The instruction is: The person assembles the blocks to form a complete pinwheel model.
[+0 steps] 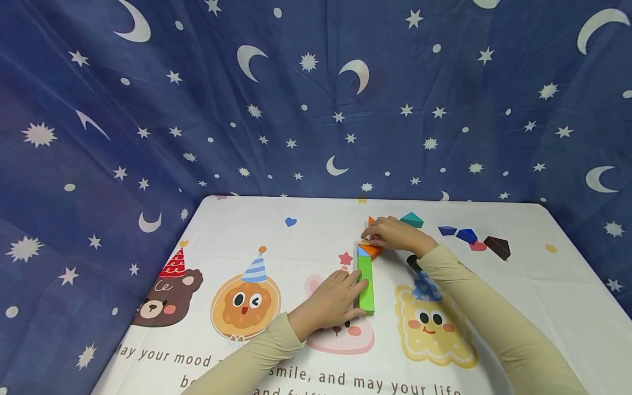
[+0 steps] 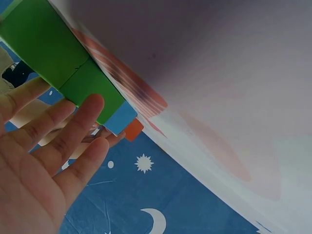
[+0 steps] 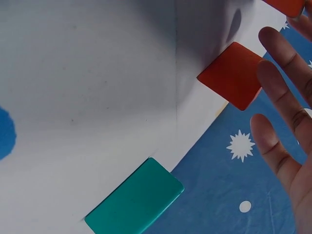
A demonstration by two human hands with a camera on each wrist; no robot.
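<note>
Two green blocks [image 1: 365, 285] lie end to end in a strip, with a light blue block [image 1: 362, 251] against their far end. My left hand [image 1: 332, 302] rests alongside the strip. Its fairly straight fingers touch the green side, which also shows in the left wrist view. At the strip's far end, my right hand [image 1: 399, 235] pinches an orange block [image 1: 373, 251] beside the light blue one. A second orange block [image 1: 371, 221] lies just beyond the fingers; in the right wrist view its reddish face [image 3: 233, 75] is by the fingertips. The right thumb is mostly hidden there.
A teal block [image 1: 412, 220] lies behind the right hand. Farther right are two dark blue blocks [image 1: 466, 236] and a dark brown block [image 1: 497, 247]. The white tablecloth [image 1: 291, 247] bears printed cartoon figures and text. A blue star-and-moon curtain [image 1: 296, 99] hangs behind the table.
</note>
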